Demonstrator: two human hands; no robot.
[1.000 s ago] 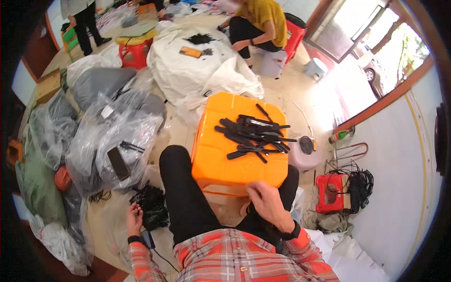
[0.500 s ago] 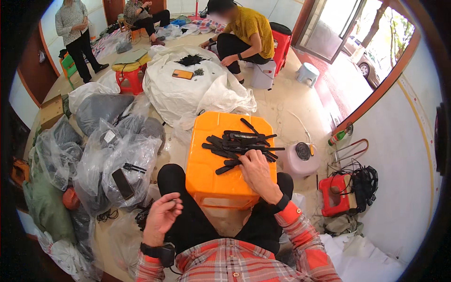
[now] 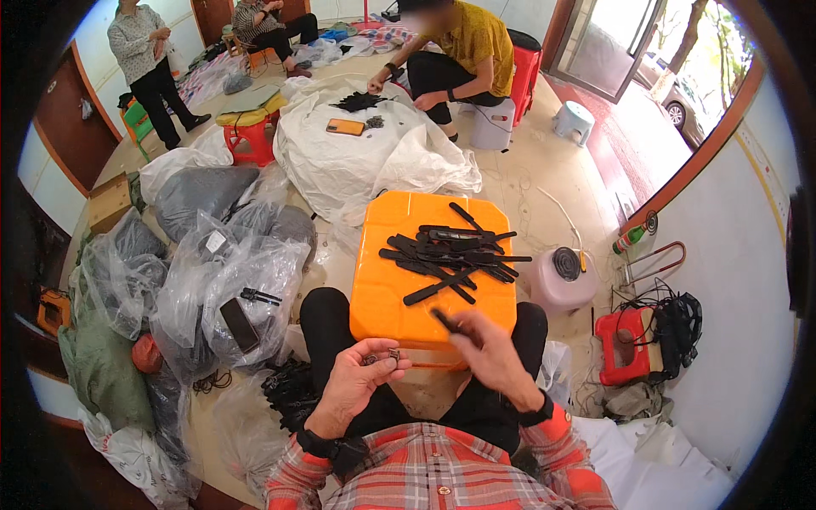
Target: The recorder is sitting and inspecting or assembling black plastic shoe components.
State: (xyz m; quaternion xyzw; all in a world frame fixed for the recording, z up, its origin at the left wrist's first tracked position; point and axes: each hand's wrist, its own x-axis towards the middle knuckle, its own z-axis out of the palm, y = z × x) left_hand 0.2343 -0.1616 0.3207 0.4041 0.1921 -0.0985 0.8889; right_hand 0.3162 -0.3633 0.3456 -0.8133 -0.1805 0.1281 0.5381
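Note:
My left hand (image 3: 357,381) is held over my lap, its fingers closed on small dark metal pieces (image 3: 393,354), too small to name exactly. My right hand (image 3: 495,355), slightly blurred, pinches a flat black strip (image 3: 444,320) at the near edge of an orange plastic stool (image 3: 378,310). A loose pile of similar black strips (image 3: 450,251) lies across the stool top, pointing various ways. The strip in my right hand is apart from the pile, and its lower end is hidden by my fingers.
Clear plastic bags (image 3: 195,280) crowd the floor at left, with a dark phone (image 3: 239,325) on one. A pinkish jug (image 3: 563,285) and red stool (image 3: 620,347) stand at right. Beyond, a person in a yellow top (image 3: 476,51) works over a white sheet (image 3: 314,170).
My right hand has drawn a black strip off the pile and toward me. My left hand has moved right and up, nearer to it. The whole view has shifted slightly.

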